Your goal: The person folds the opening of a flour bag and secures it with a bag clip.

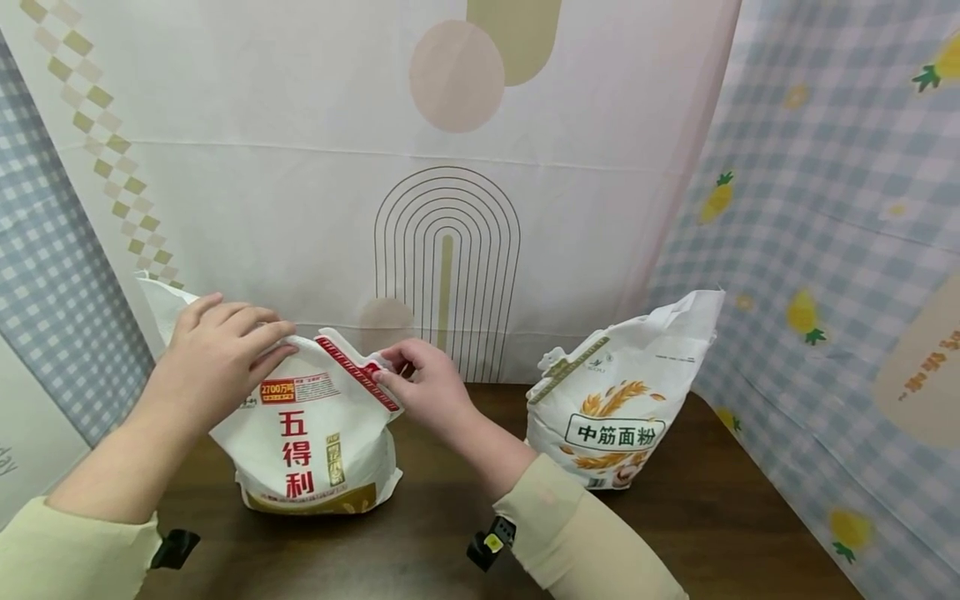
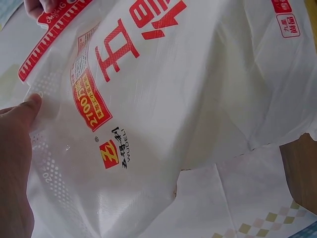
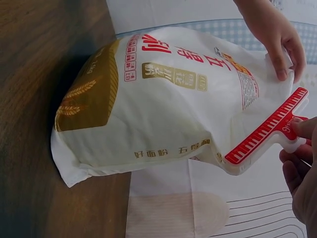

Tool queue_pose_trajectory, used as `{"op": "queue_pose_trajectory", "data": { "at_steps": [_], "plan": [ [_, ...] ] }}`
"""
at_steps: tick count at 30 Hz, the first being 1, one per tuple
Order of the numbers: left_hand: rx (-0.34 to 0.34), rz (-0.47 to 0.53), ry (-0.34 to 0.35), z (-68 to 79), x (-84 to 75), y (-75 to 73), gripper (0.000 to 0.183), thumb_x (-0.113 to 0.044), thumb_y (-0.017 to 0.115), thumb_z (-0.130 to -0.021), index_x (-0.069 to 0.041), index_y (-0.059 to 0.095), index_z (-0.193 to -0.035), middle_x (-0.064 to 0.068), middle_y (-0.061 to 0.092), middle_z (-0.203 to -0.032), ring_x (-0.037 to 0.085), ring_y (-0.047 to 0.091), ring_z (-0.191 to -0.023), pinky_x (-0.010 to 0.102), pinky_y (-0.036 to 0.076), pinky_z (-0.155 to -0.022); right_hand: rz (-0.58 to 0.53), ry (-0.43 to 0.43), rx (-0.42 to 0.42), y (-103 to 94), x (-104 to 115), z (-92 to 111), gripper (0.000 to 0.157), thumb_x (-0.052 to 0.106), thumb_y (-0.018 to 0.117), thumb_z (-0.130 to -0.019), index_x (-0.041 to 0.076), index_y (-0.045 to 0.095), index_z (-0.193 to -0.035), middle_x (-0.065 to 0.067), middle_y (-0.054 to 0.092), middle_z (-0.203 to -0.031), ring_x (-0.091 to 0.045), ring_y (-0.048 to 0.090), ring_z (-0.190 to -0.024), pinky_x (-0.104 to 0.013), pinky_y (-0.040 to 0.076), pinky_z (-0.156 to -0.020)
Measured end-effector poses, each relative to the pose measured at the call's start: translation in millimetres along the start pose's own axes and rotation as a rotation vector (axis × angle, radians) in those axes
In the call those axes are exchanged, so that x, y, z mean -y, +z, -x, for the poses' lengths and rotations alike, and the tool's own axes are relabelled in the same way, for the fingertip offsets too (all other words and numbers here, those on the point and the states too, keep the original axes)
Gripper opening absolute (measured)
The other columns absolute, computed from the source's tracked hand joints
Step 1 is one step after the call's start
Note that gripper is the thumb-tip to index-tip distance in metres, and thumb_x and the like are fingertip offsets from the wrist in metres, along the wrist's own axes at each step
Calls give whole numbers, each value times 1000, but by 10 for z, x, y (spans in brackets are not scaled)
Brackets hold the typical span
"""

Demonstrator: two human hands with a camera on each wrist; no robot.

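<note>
A white flour bag (image 1: 262,442) with red lettering stands upright on the table at the left. Its top edge is held by my left hand (image 1: 225,354), thumb on the front face and fingers over the top. A red-and-white bag clip (image 3: 267,126) with a toothed edge lies slantwise across the bag's upper right corner. My right hand (image 1: 431,387) pinches the handle of that clip between thumb and fingers. In the left wrist view, the left thumb (image 2: 30,105) presses near the rim, below the clip's end.
A second flour bag (image 1: 622,400) leans on the right of the dark wooden table (image 1: 450,542), a white clip (image 1: 555,362) with a gold strip on its upper left corner. Behind hangs a patterned white cloth (image 1: 300,225); checked cloth (image 1: 795,250) borders the right.
</note>
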State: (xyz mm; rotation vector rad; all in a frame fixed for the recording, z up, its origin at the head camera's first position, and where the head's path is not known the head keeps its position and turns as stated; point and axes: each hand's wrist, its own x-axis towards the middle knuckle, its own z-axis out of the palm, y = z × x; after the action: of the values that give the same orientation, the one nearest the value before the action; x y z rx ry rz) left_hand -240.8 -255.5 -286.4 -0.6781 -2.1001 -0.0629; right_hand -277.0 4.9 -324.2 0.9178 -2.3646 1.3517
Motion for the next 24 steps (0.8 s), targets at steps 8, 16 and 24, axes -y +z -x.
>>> {"op": "queue_pose_trajectory", "data": {
  "at_steps": [8,16,24],
  "plan": [
    [7,17,-18,-17,-11,-5,22,-31,65,-81,-17,70,-98,6,66,-97,30,57,-95,53,27,-104,154,-47,31,18,48,2,16,22,67,-85,16,65,-100,12,56,-85,-2,53,-77,-15,46,-66],
    [4,38,-21,-27,-11,-14,20,-30,64,-81,-17,70,-96,5,66,-97,29,57,-95,53,27,-103,260,-62,54,33,121,-2,16,22,67,-85,18,65,-100,10,57,-88,-2,51,-77,-14,43,-66],
    [15,39,-25,-24,-13,-16,21,-28,67,-80,-17,70,-97,5,66,-98,29,56,-96,52,26,-105,328,-34,70,49,177,-22,15,24,67,-85,19,64,-100,11,55,-87,-3,50,-77,-17,43,-67]
  ]
}}
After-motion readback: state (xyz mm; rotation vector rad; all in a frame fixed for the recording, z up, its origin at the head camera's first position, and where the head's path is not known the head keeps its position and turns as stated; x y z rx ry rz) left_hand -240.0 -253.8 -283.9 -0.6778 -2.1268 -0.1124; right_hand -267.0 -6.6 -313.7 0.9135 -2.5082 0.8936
